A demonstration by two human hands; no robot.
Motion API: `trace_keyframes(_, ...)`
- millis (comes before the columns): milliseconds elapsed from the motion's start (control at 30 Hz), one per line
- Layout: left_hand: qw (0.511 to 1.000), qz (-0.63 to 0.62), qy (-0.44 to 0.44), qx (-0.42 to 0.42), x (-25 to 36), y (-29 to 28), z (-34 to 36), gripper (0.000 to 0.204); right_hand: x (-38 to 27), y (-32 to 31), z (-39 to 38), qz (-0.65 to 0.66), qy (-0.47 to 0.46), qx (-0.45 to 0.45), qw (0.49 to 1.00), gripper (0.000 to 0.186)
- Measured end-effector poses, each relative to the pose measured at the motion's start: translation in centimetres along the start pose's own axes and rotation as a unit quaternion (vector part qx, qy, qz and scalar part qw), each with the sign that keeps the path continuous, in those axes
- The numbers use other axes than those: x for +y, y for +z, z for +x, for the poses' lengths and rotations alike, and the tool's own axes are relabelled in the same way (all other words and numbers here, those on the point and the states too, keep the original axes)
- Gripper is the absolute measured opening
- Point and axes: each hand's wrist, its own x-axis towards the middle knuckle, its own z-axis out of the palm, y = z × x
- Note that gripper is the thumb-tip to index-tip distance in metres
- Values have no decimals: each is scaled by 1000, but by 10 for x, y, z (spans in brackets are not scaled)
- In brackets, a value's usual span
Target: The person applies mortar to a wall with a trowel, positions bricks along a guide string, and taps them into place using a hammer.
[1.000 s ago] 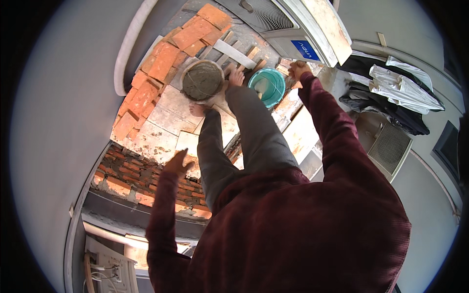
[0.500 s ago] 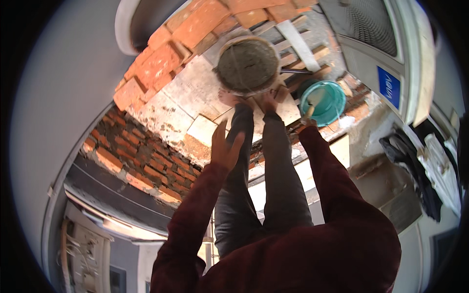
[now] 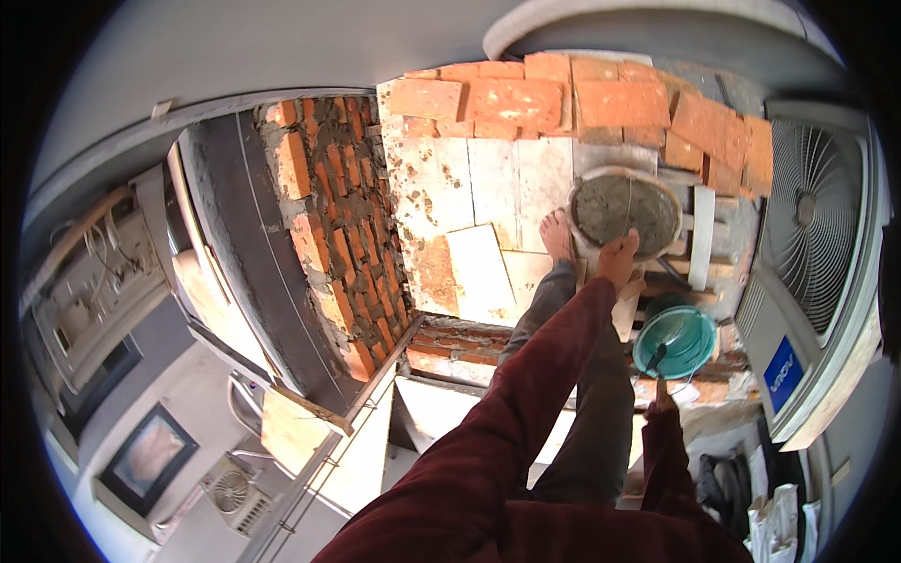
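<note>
My left hand [image 3: 618, 260] is at the near rim of a round basin [image 3: 580, 246] of grey wet mortar [image 3: 615, 208]. Its fingers look curled at the rim, with the thumb side over the mortar. Lower right, my right hand [image 3: 663, 405] is closed around the handle of what looks like a trowel [image 3: 659, 360], its head dipping into a teal bucket [image 3: 706, 355]. The bucket's contents are hard to make out. My bare left foot [image 3: 556, 235] stands on pale boards beside the basin; my left arm covers the other foot.
Stacked orange bricks [image 3: 619, 103] line the far edge of the boards [image 3: 493, 183]. On the left runs a brick wall with mortar [image 3: 343, 225], a string [image 3: 267, 220] stretched alongside. An air-conditioner unit [image 3: 807, 216] stands right. A loose pale board [image 3: 481, 267] lies left of my feet.
The view has swung, so everything sits further right and is turned. My left hand, spread in mid-air before, has come to the basin's rim. My right hand still holds the trowel at the bucket.
</note>
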Motion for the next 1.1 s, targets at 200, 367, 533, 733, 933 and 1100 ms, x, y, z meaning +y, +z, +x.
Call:
trace_keyframes(200,998,-42,6,38,36,-48,-52,55,-74,-120,-90,401,539,-38,740,28)
trace_keyframes(367,996,21,3,86,26,-121,-30,52,-156,-207,-78,324,469,-72,818,30)
trace_keyframes(533,982,-30,44,179,45,-177,-22,60,-264,-237,-4,256,332,-155,895,27)
trace_keyframes(733,954,-131,64,261,-2,-298,31,57,-402,-140,139,-54,208,-208,954,43)
trace_keyframes(933,921,-298,77,240,-10,-353,56,44,-512,-19,218,-295,-85,-253,917,62)
trace_keyframes(1100,876,-291,76,377,-36,-388,58,25,-566,76,263,-477,-132,-261,829,56)
